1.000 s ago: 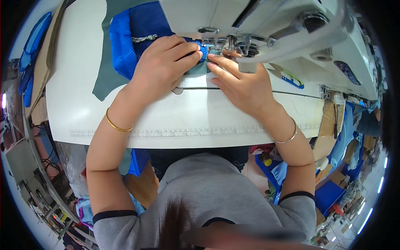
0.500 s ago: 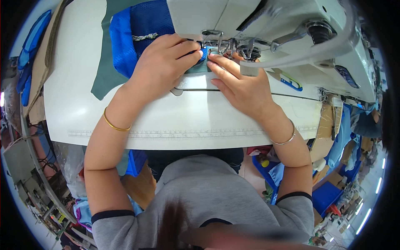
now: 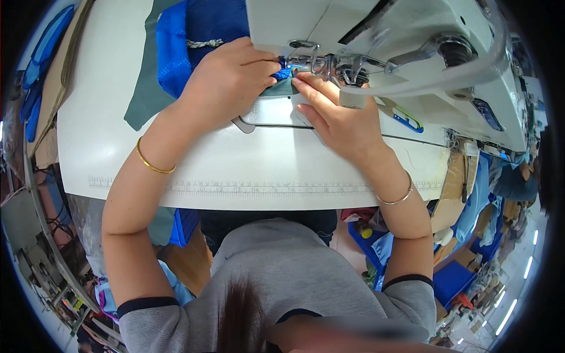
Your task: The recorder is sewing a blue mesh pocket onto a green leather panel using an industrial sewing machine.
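A white sewing machine (image 3: 300,23) stands over the table, its presser-foot area between my hands. My left hand (image 3: 226,82) is closed, its fingers bent and gripping blue fabric (image 3: 172,56) just left of the needle area. That fabric joins a darker blue mesh (image 3: 215,20), with a pale twisted cord (image 3: 204,43) on it. Dark green fabric (image 3: 141,88) lies beneath and shows again by the fingertips. My right hand (image 3: 344,120) rests with fingers stretched out, their tips touching the fabric right of the needle area. The needle itself is hidden.
A green-and-blue thread snipper (image 3: 407,119) lies on the table right of my right hand. A printed ruler (image 3: 235,187) runs along the front of the white tabletop (image 3: 118,147). Cardboard and blue pieces (image 3: 41,70) stand at the far left; a blue bin (image 3: 452,281) is at lower right.
My left hand has shifted slightly up and away from me, its fingers more curled beside the machine. The blue fabric at the fingertips has moved a little; my right hand stays nearly in place.
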A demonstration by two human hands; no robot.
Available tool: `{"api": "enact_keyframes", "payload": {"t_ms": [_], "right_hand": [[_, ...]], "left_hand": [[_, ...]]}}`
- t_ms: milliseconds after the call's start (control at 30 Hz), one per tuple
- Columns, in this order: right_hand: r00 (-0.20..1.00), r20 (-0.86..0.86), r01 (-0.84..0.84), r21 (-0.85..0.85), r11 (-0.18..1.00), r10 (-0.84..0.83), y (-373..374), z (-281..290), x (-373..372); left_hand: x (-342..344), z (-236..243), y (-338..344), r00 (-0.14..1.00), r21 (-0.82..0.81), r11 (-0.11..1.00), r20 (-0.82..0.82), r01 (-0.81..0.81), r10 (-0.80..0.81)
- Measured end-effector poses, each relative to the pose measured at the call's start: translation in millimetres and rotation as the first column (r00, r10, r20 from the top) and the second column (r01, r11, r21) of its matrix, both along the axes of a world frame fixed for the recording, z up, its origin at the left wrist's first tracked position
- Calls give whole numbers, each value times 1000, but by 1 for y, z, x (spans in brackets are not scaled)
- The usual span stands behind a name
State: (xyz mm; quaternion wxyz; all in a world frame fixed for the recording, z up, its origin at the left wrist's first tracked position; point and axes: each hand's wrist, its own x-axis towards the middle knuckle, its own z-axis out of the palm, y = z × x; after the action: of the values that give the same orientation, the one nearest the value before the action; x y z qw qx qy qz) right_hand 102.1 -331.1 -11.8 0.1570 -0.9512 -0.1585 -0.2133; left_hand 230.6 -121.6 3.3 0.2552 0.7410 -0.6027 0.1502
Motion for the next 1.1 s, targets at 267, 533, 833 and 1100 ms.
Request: {"api": "enact_keyframes", "payload": {"t_ms": [267,533,833,1100], "right_hand": [[997,73,10,-87,996,-4,3,-2,-3],[998,61,24,-53,998,-21,10,0,-4],[1000,6,-12,-81,997,12,7,1,-6],[1000,16,17,-25,1000,-17,5,0,-2]], "left_hand": [[-1,1,-3,977,22,994,-187,-103,106],[2,-3,-7,979,-37,998,-197,-54,46],[-1,-10,-5,944,-49,991,-312,-125,104],[1,-11,-7,980,-79,993,-189,-84,68]]}}
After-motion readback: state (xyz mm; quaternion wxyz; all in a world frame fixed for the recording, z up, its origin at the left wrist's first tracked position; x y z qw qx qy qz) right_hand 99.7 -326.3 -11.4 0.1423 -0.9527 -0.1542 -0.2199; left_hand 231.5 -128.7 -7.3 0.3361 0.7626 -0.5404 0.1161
